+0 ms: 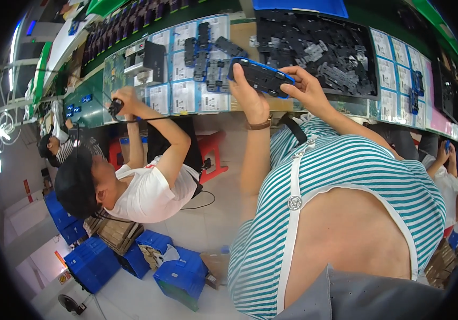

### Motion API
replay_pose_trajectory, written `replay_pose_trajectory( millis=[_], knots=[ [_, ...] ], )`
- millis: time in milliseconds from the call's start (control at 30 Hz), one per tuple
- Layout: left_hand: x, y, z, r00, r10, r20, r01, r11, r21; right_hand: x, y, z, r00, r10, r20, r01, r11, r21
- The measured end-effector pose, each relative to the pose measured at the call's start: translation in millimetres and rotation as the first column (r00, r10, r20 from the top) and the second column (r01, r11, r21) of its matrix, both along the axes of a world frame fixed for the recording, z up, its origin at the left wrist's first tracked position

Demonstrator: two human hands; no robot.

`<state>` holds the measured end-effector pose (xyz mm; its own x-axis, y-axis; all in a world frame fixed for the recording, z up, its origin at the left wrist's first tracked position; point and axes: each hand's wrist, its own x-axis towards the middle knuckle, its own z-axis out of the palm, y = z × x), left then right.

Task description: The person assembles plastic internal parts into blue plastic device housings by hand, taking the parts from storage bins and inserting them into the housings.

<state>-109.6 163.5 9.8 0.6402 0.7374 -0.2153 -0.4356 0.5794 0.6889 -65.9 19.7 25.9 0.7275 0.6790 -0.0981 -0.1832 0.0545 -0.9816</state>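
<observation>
A toy car with a blue body and a black underside (261, 77) is held between my two hands above the bench's near edge, its underside turned up. My left hand (249, 98) grips its left end, thumb lying on the underside. At the other end, the fingers of my right hand (304, 88) pinch the car's right side. Just left of it, several dark car assemblies (218, 74) lie on the paper sheets. Beyond my hands stands a black tray (373, 64) heaped with black and grey plastic chassis parts (314, 48).
On the left a co-worker in white (159, 194) holds a black tool (115, 106) beside a black boxy machine (146, 61). Paper sheets (397, 80) with blue cars (415, 90) lie to the right. Blue bins (183, 274) and a red stool (215, 152) stand on the floor.
</observation>
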Motion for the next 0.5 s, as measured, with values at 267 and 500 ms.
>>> replay_pose_trajectory(
  millis=[267, 500],
  knots=[
    [-27.5, 31.2, -15.7, 0.997, -0.061, -0.051, 0.062, 0.998, 0.026, 0.8, 54.4, -19.4, 0.989, 0.071, -0.131, -0.077, 0.996, -0.042],
    [-40.7, 221.0, -149.2, 0.785, 0.379, -0.491, -0.085, 0.850, 0.521, 17.8, 17.6, -40.0, 0.998, 0.030, 0.046, -0.017, 0.966, -0.258]
  ],
)
